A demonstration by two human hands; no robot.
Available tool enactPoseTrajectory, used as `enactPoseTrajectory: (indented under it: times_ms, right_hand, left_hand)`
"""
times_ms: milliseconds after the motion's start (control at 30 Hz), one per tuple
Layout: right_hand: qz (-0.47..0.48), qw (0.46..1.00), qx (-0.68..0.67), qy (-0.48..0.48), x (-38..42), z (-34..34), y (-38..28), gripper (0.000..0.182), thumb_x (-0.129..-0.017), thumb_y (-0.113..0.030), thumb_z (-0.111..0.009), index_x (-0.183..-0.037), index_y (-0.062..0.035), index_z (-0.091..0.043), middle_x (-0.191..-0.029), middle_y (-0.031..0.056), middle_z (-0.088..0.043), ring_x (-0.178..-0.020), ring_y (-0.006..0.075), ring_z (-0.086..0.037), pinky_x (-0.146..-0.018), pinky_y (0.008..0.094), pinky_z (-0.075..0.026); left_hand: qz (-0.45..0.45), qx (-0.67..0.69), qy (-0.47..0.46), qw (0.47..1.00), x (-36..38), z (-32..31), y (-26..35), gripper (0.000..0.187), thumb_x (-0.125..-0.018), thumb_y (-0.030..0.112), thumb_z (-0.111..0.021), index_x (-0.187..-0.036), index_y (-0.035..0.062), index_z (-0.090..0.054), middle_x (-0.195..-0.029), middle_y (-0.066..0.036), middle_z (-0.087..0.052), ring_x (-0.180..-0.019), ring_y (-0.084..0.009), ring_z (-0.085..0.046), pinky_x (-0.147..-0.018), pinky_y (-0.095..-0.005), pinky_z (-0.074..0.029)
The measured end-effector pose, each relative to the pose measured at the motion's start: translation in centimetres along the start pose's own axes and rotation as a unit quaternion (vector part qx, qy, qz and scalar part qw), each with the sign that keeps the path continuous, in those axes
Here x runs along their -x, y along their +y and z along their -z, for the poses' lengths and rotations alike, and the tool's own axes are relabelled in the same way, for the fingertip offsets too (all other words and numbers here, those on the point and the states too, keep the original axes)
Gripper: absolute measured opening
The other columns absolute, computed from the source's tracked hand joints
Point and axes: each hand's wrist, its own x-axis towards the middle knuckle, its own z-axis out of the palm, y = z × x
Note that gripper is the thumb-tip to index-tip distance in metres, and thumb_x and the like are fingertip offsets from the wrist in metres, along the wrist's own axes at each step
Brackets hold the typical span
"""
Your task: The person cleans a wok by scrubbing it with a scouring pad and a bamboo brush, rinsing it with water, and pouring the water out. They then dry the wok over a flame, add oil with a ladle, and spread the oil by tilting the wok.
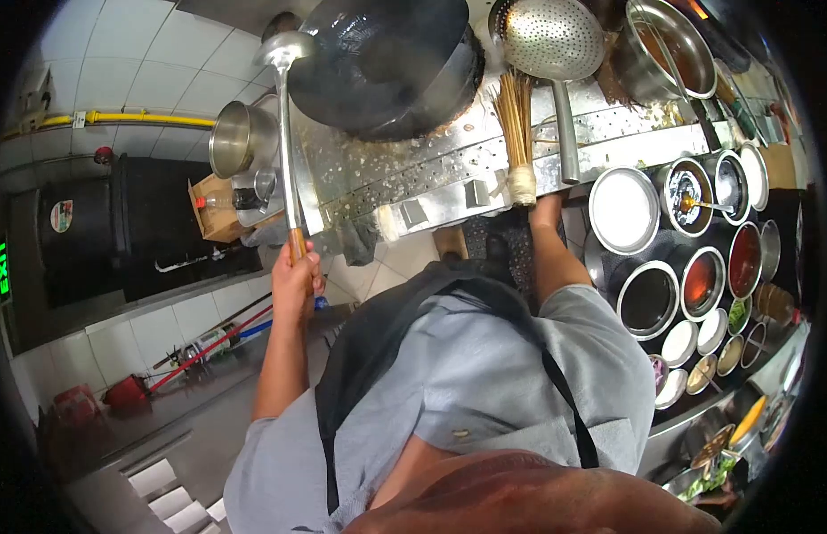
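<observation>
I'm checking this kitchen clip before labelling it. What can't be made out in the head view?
- Right hand: hidden; the forearm runs up behind the whisk and counter edge, so what it holds cannot be told.
- Wok inside: dark, and the top edge cuts it off; contents unclear.
- Ladle bowl: faces away from the left hand gripping its handle; contents unseen.
- Small bowls at right: too small and warped to identify.

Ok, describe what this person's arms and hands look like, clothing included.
Short grey-blue shirt sleeves end above the elbows, leaving the forearms bare. The left hand wears no glove or watch. The right forearm is bare too, and its hand is hidden.
</observation>
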Motion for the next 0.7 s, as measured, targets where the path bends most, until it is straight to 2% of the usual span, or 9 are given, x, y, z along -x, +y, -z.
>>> enactPoseTrajectory:
  times_ms: [33,67,133,267,367,500,533,567,700]
  right_hand:
    - [0.072,0.939,0.330,-0.065,4.4,2.6,-4.6,0.029,-0.086,-0.012,-0.056,-0.113,-0.0006,-0.057,-0.121,0.0220,-0.057,-0.108,0.0378,-0.058,-0.089,0.0441,-0.048]
    - [0.067,0.940,0.330,-0.061,6.0,3.4,-3.1,0.029,-0.086,-0.012,-0.056,-0.113,-0.0006,-0.057,-0.121,0.0220,-0.057,-0.108,0.0378,-0.058,-0.089,0.0441,-0.048]
    - [0.217,0.925,0.304,-0.071,7.3,3.5,-0.4,0.035,-0.082,-0.012,-0.055,-0.115,0.0007,-0.058,-0.124,0.0259,-0.054,-0.113,0.0438,-0.053,-0.095,0.0464,-0.045]
    - [0.221,0.919,0.320,-0.064,10.5,2.2,1.8,0.041,-0.079,-0.013,-0.058,-0.118,-0.0009,-0.058,-0.128,0.0255,-0.051,-0.116,0.0429,-0.051,-0.100,0.0458,-0.042]
    - [0.129,0.923,0.316,-0.178,10.6,1.5,0.1,0.047,-0.083,-0.020,-0.058,-0.126,-0.0015,-0.055,-0.130,0.0226,-0.053,-0.123,0.0383,-0.049,-0.103,0.0439,-0.041]
    - [-0.010,0.971,0.214,-0.109,7.3,0.1,-0.1,0.043,-0.085,-0.019,-0.060,-0.124,-0.0011,-0.054,-0.122,0.0215,-0.059,-0.111,0.0369,-0.057,-0.089,0.0430,-0.050]
    - [-0.097,0.993,-0.049,-0.037,5.4,-0.3,0.0,0.044,-0.087,-0.020,-0.057,-0.127,-0.0028,-0.049,-0.101,0.0133,-0.058,-0.089,0.0259,-0.057,-0.074,0.0348,-0.049]
    - [-0.179,0.934,-0.308,0.035,4.0,-0.7,0.1,0.046,-0.089,-0.020,-0.055,-0.130,-0.0045,-0.043,-0.080,0.0051,-0.057,-0.067,0.0149,-0.056,-0.059,0.0266,-0.048]
    - [-0.305,0.929,-0.208,-0.023,-1.6,-0.9,1.2,0.035,-0.088,-0.027,-0.059,-0.118,-0.0085,-0.058,-0.091,0.0060,-0.064,-0.071,0.0183,-0.061,-0.061,0.0323,-0.049]
  left_hand:
    - [-0.005,0.012,-0.005,1.000,-0.3,-0.2,0.3,0.023,-0.085,0.005,-0.056,-0.107,0.0043,-0.046,-0.062,-0.002,-0.044,-0.046,-0.0111,-0.042,-0.044,-0.0270,-0.036]
    - [-0.009,0.026,-0.012,1.000,-0.4,-0.5,0.4,0.022,-0.086,0.005,-0.055,-0.106,0.0047,-0.046,-0.061,-0.001,-0.044,-0.045,-0.0108,-0.041,-0.044,-0.0270,-0.035]
    - [-0.010,0.028,-0.021,0.999,-0.8,-0.6,0.3,0.022,-0.086,0.005,-0.055,-0.106,0.0050,-0.046,-0.061,-0.001,-0.044,-0.046,-0.0109,-0.041,-0.044,-0.0269,-0.035]
    - [-0.020,0.041,-0.026,0.999,-1.1,-0.8,0.1,0.020,-0.087,0.006,-0.056,-0.105,0.0054,-0.046,-0.061,-0.001,-0.044,-0.045,-0.0108,-0.041,-0.044,-0.0266,-0.035]
    - [-0.027,0.051,-0.046,0.997,-1.5,-0.7,-0.1,0.020,-0.087,0.006,-0.056,-0.104,0.0053,-0.046,-0.061,-0.001,-0.044,-0.045,-0.0111,-0.041,-0.043,-0.0267,-0.035]
    - [-0.018,0.044,-0.041,0.998,-1.6,-0.8,-0.3,0.020,-0.087,0.005,-0.056,-0.104,0.0050,-0.046,-0.061,-0.001,-0.044,-0.044,-0.0113,-0.042,-0.043,-0.0268,-0.035]
    - [-0.018,0.045,-0.035,0.998,-1.6,-0.8,-0.4,0.020,-0.087,0.005,-0.056,-0.105,0.0048,-0.046,-0.061,-0.001,-0.044,-0.044,-0.0114,-0.042,-0.043,-0.0268,-0.036]
    - [-0.017,0.044,-0.028,0.999,-1.4,-0.6,-0.6,0.021,-0.087,0.005,-0.056,-0.105,0.0046,-0.046,-0.062,-0.001,-0.045,-0.044,-0.0115,-0.043,-0.043,-0.0269,-0.036]
    - [-0.024,0.043,-0.054,0.997,-1.1,-0.2,-0.5,0.022,-0.086,0.005,-0.056,-0.107,0.0042,-0.046,-0.064,-0.002,-0.046,-0.044,-0.0116,-0.043,-0.043,-0.0273,-0.037]
